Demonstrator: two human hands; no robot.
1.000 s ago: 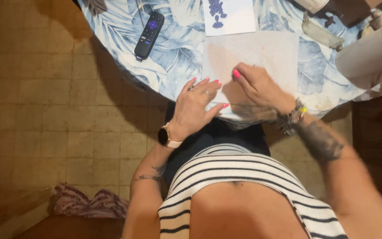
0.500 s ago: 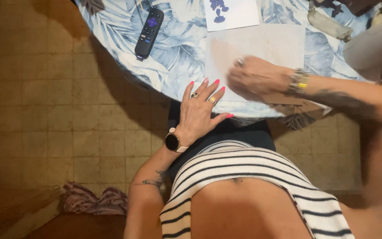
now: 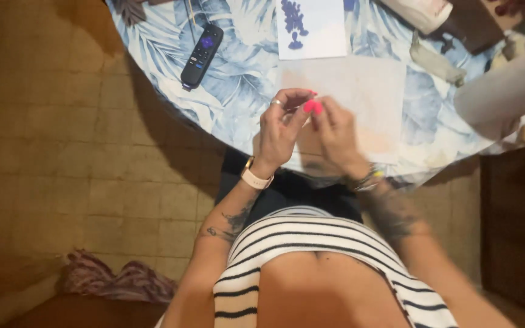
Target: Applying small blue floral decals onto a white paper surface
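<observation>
- The pale sheet of paper [image 3: 360,91] lies flat on the table, a little above and right of the frame's centre; its near edge runs under the two hands.
- The left hand [image 3: 279,130] is raised over the sheet's lower left corner, wrist bent, fingers curled with the tips pinched toward the thumb; a ring shows on one finger and a watch with a light strap [image 3: 256,177] sits on the wrist.
- The right hand [image 3: 335,136] meets it fingertip to fingertip, back of the hand facing the camera, pink nails at the meeting point.
- Both hands are pinched shut; whether anything sits between the fingertips cannot be told, as they are blurred.
- The table wears a blue leaf-print cloth [image 3: 238,73].
- A black remote control [image 3: 202,54] lies in the upper left, well apart from the hands.
- A white card with purple blots [image 3: 311,27] sits just above the sheet at the top edge.
- A white roll [image 3: 508,88] lies at the right edge.
</observation>
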